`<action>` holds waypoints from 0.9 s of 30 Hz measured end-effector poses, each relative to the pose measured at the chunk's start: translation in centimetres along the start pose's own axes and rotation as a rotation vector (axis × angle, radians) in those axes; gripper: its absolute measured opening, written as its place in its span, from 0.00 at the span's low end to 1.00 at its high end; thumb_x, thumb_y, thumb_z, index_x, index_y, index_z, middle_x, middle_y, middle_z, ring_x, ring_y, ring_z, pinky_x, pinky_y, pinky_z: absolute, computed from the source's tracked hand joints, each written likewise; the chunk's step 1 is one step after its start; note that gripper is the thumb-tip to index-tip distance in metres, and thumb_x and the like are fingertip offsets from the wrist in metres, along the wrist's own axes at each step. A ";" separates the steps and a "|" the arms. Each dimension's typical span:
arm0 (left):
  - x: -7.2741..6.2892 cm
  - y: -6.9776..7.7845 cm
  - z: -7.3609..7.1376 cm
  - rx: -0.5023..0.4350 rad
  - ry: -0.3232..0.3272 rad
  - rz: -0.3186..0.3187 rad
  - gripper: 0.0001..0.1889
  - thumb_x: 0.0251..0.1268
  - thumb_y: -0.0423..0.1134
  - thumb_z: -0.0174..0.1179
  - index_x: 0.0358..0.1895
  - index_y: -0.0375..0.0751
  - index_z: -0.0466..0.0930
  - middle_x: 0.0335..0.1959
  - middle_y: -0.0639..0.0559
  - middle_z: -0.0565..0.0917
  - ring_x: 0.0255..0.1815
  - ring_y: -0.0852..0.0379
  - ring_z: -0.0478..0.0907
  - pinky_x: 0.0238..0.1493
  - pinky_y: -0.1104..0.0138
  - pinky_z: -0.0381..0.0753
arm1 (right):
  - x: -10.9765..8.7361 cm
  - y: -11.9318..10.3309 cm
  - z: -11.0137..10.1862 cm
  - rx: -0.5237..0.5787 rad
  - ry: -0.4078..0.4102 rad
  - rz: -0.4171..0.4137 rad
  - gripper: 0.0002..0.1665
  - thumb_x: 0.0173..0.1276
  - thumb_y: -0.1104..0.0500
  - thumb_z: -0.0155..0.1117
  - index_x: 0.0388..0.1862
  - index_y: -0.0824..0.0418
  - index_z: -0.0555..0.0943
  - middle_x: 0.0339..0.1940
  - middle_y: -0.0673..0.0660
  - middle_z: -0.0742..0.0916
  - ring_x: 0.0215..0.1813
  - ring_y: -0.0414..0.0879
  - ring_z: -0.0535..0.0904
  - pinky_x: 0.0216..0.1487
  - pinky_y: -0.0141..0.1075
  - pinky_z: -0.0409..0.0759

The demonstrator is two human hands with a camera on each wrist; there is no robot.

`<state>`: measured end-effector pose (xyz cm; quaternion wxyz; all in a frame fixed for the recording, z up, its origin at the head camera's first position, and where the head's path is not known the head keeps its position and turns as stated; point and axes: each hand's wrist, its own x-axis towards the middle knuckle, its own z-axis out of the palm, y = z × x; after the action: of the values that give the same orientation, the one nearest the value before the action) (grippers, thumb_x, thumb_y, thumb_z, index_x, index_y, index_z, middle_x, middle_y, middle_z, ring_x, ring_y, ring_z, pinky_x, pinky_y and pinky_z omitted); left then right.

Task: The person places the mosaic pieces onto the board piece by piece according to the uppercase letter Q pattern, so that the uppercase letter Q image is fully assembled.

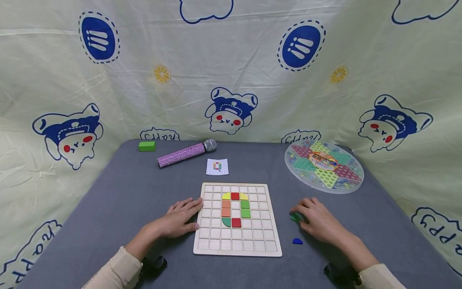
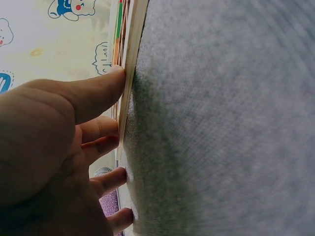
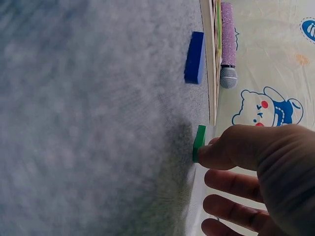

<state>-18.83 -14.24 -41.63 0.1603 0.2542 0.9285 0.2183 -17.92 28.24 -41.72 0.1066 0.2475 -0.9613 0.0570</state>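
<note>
A pale wooden grid board (image 1: 216, 245) lies on the table with a ring of coloured pieces in its squares: red, yellow, orange and green. Against the board's left edge rests my left hand (image 1: 182, 216), fingers extended and thumb touching the rim (image 2: 129, 73). To the right of the board, my right hand (image 1: 319, 220) pinches a small green piece (image 3: 199, 142) between thumb and forefinger, at or just above the cloth. The forefinger is mostly hidden in the right wrist view. Nearer me lies a blue half-round piece (image 1: 297, 241), apart from the hand.
Behind the board lies a small card (image 1: 217, 167) printed with a coloured pattern. A glittery purple microphone (image 1: 185, 154) and a green block (image 1: 146, 146) are at the back left. A round, clear-edged case with a star pattern (image 1: 306, 180) sits at the back right.
</note>
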 end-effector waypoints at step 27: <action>0.1 -0.1 0.1 -0.005 -0.008 -0.020 0.35 0.69 0.50 0.53 0.75 0.46 0.51 0.77 0.49 0.53 0.77 0.42 0.44 0.70 0.37 0.41 | 0.9 0.5 0.2 0.007 -0.056 0.017 0.15 0.53 0.60 0.71 0.42 0.52 0.84 0.38 0.49 0.79 0.41 0.44 0.70 0.40 0.41 0.69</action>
<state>-18.93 -14.25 -41.76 0.1670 0.2454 0.9298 0.2178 -18.97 28.25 -41.78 0.0785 0.2409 -0.9658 0.0542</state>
